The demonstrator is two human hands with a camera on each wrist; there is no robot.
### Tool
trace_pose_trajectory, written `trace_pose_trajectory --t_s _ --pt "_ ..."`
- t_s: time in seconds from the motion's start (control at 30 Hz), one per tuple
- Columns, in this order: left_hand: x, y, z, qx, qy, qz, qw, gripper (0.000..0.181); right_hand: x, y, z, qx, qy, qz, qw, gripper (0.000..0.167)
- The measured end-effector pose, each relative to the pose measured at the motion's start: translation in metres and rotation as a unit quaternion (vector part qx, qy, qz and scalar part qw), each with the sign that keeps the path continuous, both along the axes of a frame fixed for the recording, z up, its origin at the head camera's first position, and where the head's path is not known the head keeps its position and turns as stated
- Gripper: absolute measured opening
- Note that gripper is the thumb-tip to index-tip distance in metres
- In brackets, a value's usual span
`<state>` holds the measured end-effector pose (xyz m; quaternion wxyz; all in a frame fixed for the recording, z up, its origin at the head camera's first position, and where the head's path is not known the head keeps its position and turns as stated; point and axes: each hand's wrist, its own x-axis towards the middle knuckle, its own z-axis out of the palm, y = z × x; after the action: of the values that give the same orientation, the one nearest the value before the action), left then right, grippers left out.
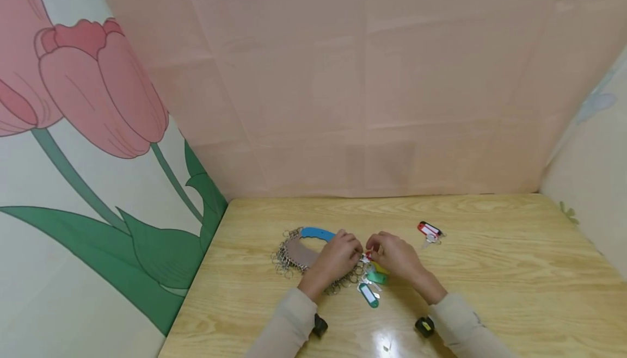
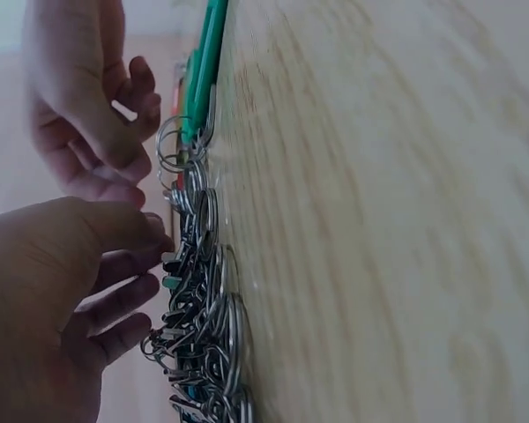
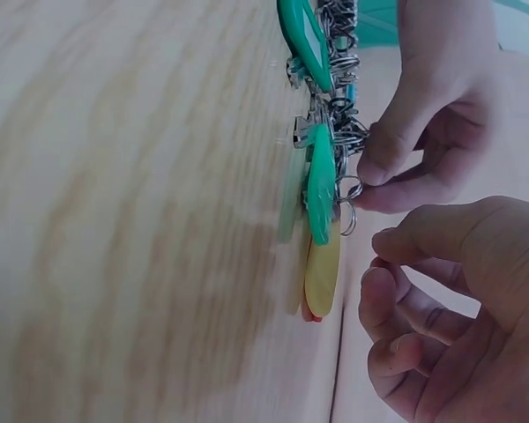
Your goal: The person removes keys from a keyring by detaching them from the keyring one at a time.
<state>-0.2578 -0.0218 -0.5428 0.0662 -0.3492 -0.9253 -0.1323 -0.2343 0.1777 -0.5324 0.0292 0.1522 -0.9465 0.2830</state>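
- Position: the key-ring holder (image 1: 300, 253) lies on the surface (image 1: 514, 276), left of the hands' meeting point. Its blue handle (image 1: 317, 233) is at the far side; metal rings (image 1: 282, 261) crowd its edge.
- Left hand (image 1: 337, 253): set over the right part of the holder. Thumb and forefinger are brought together and appear to pinch a small split ring (image 3: 351, 187).
- Right hand (image 1: 399, 255): just right of the left hand. The fingers are curled, thumb and forefinger nearly meeting; whether they hold a thin part cannot be told.
- Tangle risk: neighbouring rings overlap. Pulling one could drag others or slide the holder.
- Slip risk: the wire offers little contact area. A ring that rotates under load could escape the fingers.
- Snag risk: the near green tag (image 1: 369, 296), second green tag (image 1: 377, 278) and yellow tag (image 1: 380, 268) bunch at the holder's right end. Their keys could catch or be confused.
- Labels: the near green tag carries a white insert (image 1: 368, 293); no text is legible. The red tag (image 1: 420, 228) and black tag (image 1: 430, 223), well apart at far right, show white areas too small to read.
- Brands: none readable.
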Motion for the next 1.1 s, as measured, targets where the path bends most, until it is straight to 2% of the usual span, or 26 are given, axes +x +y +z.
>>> trace_pose_trajectory --t_s 0.17,0.33,0.53,0.77,0.93,1.1 --pt "0.0000 0.0008 -0.0007 -0.029 0.034 0.001 0.9990 0.011 -0.0008 -0.0020 -0.0020 0.017 0.016 0.007 0.9997 0.012" --pt "-0.0007 0.0016 -0.0018 -0.050 0.047 0.001 0.9977 0.010 -0.0010 -0.0026 -0.0048 0.033 0.038 0.019 0.9986 0.011" --pt "0.0001 0.0027 -0.0004 -0.050 0.042 -0.001 0.9978 0.012 -0.0006 -0.0037 -0.0069 0.051 0.051 0.024 0.9971 0.009" --pt "0.0018 0.0028 -0.0007 -0.052 0.033 0.005 0.9981 0.013 -0.0012 -0.0059 -0.0061 0.056 0.044 0.031 0.9970 0.009" --pt "0.0012 0.0033 -0.0020 -0.037 0.022 0.006 0.9990 0.013 -0.0012 -0.0068 -0.0064 0.052 0.042 0.032 0.9973 0.012" --pt "0.0002 0.0029 -0.0035 -0.025 0.027 0.005 0.9993 0.012 -0.0018 -0.0082 -0.0059 0.039 0.030 0.023 0.9985 0.012"
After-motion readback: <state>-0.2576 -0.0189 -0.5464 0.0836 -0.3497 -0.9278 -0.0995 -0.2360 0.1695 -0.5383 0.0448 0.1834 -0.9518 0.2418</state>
